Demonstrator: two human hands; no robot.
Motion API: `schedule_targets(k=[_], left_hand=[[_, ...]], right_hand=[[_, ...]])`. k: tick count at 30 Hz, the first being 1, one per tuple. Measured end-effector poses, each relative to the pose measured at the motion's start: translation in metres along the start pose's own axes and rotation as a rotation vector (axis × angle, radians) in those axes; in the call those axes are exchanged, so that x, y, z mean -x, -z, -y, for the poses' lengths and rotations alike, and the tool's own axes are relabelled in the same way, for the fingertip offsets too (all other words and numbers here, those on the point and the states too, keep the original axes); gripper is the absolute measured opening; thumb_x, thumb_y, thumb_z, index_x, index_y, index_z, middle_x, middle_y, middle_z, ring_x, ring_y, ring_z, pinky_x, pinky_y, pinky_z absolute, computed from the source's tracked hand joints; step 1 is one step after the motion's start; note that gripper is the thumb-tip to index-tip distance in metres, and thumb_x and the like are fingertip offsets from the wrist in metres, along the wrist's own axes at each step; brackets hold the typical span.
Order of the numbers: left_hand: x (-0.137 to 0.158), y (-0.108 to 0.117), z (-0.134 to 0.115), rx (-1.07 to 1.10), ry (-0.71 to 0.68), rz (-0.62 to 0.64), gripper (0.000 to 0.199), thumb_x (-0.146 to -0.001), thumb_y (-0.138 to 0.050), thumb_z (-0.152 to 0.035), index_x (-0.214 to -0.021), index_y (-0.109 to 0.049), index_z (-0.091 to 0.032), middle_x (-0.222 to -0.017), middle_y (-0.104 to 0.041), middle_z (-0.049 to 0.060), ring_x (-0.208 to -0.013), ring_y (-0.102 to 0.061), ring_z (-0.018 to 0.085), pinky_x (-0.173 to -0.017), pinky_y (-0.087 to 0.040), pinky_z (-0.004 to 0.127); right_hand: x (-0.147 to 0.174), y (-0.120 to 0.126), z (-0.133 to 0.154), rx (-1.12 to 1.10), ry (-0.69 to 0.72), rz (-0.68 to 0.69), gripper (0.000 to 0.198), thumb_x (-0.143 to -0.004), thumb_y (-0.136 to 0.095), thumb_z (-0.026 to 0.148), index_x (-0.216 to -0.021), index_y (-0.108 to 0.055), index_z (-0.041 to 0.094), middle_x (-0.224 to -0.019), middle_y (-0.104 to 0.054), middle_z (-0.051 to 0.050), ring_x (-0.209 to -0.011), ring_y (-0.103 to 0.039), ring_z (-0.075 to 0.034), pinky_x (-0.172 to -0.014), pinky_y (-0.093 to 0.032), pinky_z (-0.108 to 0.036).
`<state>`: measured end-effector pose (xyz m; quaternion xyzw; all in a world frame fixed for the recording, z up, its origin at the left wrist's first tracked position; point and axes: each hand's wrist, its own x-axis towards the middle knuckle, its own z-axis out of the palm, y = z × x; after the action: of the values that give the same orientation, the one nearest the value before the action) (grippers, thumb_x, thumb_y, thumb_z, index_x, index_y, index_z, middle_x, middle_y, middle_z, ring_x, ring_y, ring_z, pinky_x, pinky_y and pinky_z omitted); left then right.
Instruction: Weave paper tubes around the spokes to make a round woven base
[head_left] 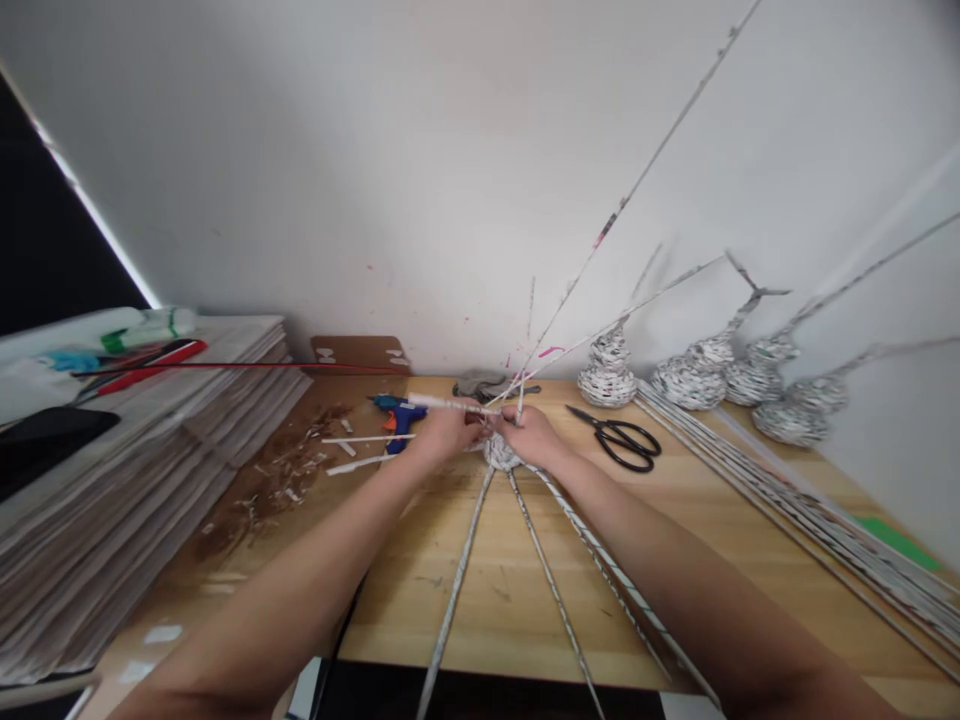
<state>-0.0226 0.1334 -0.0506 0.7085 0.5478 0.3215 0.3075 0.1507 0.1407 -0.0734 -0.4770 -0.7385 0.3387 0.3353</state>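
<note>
Between my hands sits a small round woven piece (501, 455) of rolled newspaper, with several long paper rods (459, 590) fanning out from it. Some rods run toward me over the table's front edge, and others rise toward the wall. My left hand (452, 430) is closed at the upper left of the weave, its fingers around a paper rod. At the upper right, my right hand (527, 432) pinches a paper rod against the weave. The fingertips of both hands meet close together and partly hide the woven top.
Black-handled scissors (626, 440) lie right of my hands. A blue glue gun (403, 418) lies left, near paper scraps. Several woven gourd shapes (607, 370) line the wall. A bundle of paper rods (787, 510) lies right; a tall newspaper stack (172, 480) stands left.
</note>
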Motion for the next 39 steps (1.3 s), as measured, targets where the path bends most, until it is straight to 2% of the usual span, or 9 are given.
schedule_targets(k=[5, 15, 19, 21, 26, 28, 32, 36, 39], left_hand=[[-0.005, 0.003, 0.002, -0.08, 0.033, 0.018, 0.01, -0.065, -0.074, -0.026, -0.064, -0.067, -0.019, -0.06, -0.066, 0.002, -0.057, -0.059, 0.017, -0.054, -0.039, 0.024], [0.007, -0.003, 0.003, -0.245, -0.102, -0.065, 0.006, -0.08, -0.063, -0.022, -0.08, -0.068, -0.018, -0.076, -0.07, 0.005, -0.072, -0.062, 0.02, -0.067, -0.043, 0.028], [0.016, 0.004, -0.011, -0.34, -0.297, -0.254, 0.01, -0.085, -0.062, -0.024, -0.086, -0.069, -0.017, -0.093, -0.07, 0.009, -0.092, -0.063, 0.023, -0.083, -0.044, 0.031], [0.02, 0.009, -0.017, -0.408, -0.355, -0.317, 0.02, -0.089, -0.058, -0.032, -0.083, -0.07, -0.017, -0.089, -0.07, 0.01, -0.089, -0.063, 0.022, -0.081, -0.044, 0.031], [0.02, 0.021, -0.018, -0.615, -0.245, -0.164, 0.03, -0.091, -0.05, -0.031, -0.079, -0.074, -0.018, -0.082, -0.073, 0.013, -0.08, -0.065, 0.026, -0.07, -0.043, 0.033], [0.014, 0.022, -0.012, -0.518, -0.223, -0.051, 0.026, -0.087, -0.051, -0.023, -0.083, -0.076, -0.019, -0.088, -0.075, 0.012, -0.085, -0.066, 0.026, -0.074, -0.044, 0.033], [0.004, 0.017, 0.005, -0.05, -0.108, 0.154, 0.023, -0.079, -0.057, -0.024, -0.091, -0.077, -0.019, -0.095, -0.077, 0.007, -0.089, -0.068, 0.024, -0.078, -0.046, 0.03], [0.003, 0.008, 0.013, 0.208, 0.093, 0.109, 0.027, -0.069, -0.069, -0.038, -0.082, -0.077, -0.015, -0.083, -0.077, 0.007, -0.077, -0.067, 0.023, -0.073, -0.047, 0.03], [0.003, 0.003, 0.013, 0.229, 0.102, 0.065, 0.028, -0.065, -0.072, -0.039, -0.078, -0.077, -0.014, -0.076, -0.075, 0.007, -0.071, -0.065, 0.021, -0.069, -0.047, 0.029]], right_hand=[[0.0, 0.0, 0.002, -0.002, -0.048, -0.013, 0.038, -0.086, -0.052, 0.046, -0.061, -0.06, 0.018, -0.052, -0.043, 0.004, -0.053, -0.039, -0.012, -0.052, -0.023, -0.025], [0.001, -0.002, 0.008, 0.037, -0.06, -0.034, 0.038, -0.086, -0.051, 0.044, -0.058, -0.054, 0.019, -0.051, -0.042, 0.005, -0.053, -0.038, -0.011, -0.052, -0.025, -0.024], [0.002, -0.003, 0.007, -0.02, -0.051, -0.101, 0.039, -0.086, -0.051, 0.048, -0.062, -0.056, 0.018, -0.055, -0.046, 0.004, -0.055, -0.041, -0.012, -0.053, -0.027, -0.024], [0.002, 0.0, 0.007, -0.055, -0.043, -0.131, 0.038, -0.086, -0.051, 0.049, -0.064, -0.056, 0.019, -0.056, -0.047, 0.004, -0.056, -0.042, -0.012, -0.053, -0.028, -0.024], [0.002, 0.011, 0.013, -0.041, -0.044, -0.205, 0.042, -0.086, -0.051, 0.049, -0.056, -0.046, 0.02, -0.052, -0.038, 0.005, -0.053, -0.037, -0.011, -0.052, -0.026, -0.025], [0.003, 0.014, 0.017, -0.022, -0.032, -0.205, 0.042, -0.087, -0.052, 0.049, -0.056, -0.045, 0.02, -0.051, -0.038, 0.005, -0.052, -0.036, -0.011, -0.051, -0.026, -0.025], [0.006, 0.014, 0.02, 0.015, 0.026, -0.177, 0.04, -0.088, -0.052, 0.045, -0.058, -0.051, 0.019, -0.052, -0.045, 0.003, -0.051, -0.04, -0.011, -0.051, -0.028, -0.025], [0.007, 0.011, 0.02, 0.047, 0.057, -0.17, 0.037, -0.088, -0.052, 0.041, -0.059, -0.053, 0.019, -0.052, -0.049, 0.003, -0.053, -0.043, -0.012, -0.053, -0.029, -0.025], [0.007, 0.009, 0.02, 0.039, 0.059, -0.183, 0.038, -0.088, -0.053, 0.041, -0.056, -0.05, 0.019, -0.051, -0.047, 0.003, -0.053, -0.043, -0.012, -0.053, -0.029, -0.025]])
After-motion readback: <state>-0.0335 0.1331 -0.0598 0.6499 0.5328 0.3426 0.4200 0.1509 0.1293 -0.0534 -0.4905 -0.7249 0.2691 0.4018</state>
